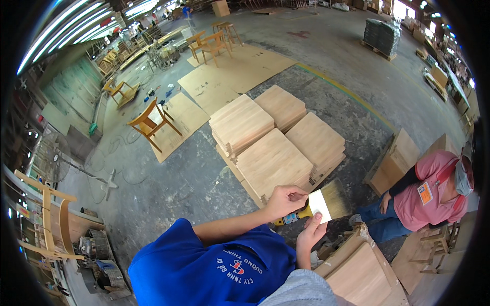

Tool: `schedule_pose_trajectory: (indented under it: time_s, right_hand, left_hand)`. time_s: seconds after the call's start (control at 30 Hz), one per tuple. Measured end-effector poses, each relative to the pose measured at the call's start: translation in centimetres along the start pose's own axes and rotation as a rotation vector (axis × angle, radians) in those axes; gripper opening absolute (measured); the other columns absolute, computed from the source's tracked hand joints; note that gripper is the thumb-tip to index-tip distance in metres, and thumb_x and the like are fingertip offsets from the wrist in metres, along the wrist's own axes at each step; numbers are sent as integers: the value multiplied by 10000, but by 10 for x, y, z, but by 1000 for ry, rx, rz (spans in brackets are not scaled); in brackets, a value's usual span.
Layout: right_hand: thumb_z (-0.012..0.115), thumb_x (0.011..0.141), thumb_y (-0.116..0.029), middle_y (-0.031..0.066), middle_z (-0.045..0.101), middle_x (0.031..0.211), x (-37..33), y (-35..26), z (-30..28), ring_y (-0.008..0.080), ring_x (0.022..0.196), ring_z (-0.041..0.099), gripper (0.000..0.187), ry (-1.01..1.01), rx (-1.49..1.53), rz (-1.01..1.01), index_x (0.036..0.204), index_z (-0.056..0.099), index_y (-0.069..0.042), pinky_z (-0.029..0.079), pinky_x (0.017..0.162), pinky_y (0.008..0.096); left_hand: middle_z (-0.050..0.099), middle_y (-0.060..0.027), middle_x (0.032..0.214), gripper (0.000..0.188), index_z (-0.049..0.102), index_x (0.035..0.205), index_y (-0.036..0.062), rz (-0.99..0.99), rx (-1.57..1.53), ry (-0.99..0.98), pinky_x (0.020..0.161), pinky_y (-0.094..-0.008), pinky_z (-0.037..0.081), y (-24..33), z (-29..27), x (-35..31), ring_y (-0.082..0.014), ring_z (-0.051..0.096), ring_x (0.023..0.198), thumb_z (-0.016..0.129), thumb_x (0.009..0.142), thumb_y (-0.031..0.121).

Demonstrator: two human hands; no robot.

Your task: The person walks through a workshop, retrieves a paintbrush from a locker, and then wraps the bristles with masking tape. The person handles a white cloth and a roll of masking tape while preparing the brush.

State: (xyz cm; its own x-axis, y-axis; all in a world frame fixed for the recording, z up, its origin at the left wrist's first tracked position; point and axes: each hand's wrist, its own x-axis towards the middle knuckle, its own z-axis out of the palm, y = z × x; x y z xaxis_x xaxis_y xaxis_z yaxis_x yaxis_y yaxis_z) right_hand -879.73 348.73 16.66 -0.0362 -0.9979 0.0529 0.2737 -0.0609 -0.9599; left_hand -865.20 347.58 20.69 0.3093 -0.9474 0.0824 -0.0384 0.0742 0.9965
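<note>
A wide paintbrush [304, 212] is held in front of my chest, with pale bristles, a bright whitish band and a yellow handle with a blue patch. My left hand [287, 201] is closed in a pinch at the band's upper corner. From below, my right hand [311, 233] grips the brush, its thumb lying on the band's lower edge. The bristles point right. Just beyond my hands, stacks of light wooden panels [274, 159] stand in a block on a low base. Part of the handle is hidden behind my left hand.
Boxes [395, 162] stand at the right, near a seated person in a pink shirt [434, 188]. Wood panels [360, 275] lie close at the lower right. Wooden chairs [153, 122] and flattened cardboard [224, 76] are farther off. A stand fan [76, 163] is at the left.
</note>
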Motion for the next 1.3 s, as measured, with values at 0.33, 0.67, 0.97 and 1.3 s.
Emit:
schedule_pose_trajectory:
  time_s: [0.33,0.67,0.97,1.3]
  right_hand:
    - [523,1102,-287,231,709,1128,6,10,-4,277,1020,674,435,-52,-202,-97,1241,596,119,504,913,388]
    - [526,1095,-222,247,708,1152,13,-17,16,331,1050,685,380,-74,-324,-258,1244,618,116,505,932,408]
    - [507,1103,-220,246,704,1189,22,-15,24,331,1100,683,387,-32,-223,-287,1256,613,119,506,955,414]
    - [533,1105,-306,22,596,918,35,-22,13,66,720,496,389,6,-43,13,1174,619,67,371,603,224]
  left_hand:
    - [670,20,794,83,669,886,1,-81,-299,38,588,-184,471,-14,6,0,-6,601,689,742,919,23]
    - [702,-37,983,156,664,1105,-34,7,-307,-10,779,-248,544,-20,-2,2,-75,664,895,687,969,39]
    - [646,-84,1249,316,589,1302,-44,60,-469,-113,1041,-348,495,-15,14,-1,-168,631,1180,661,1009,52]
    - [684,-59,1150,299,620,1277,-13,-36,-170,-264,901,-304,543,-1,2,5,-122,664,1005,667,1026,142]
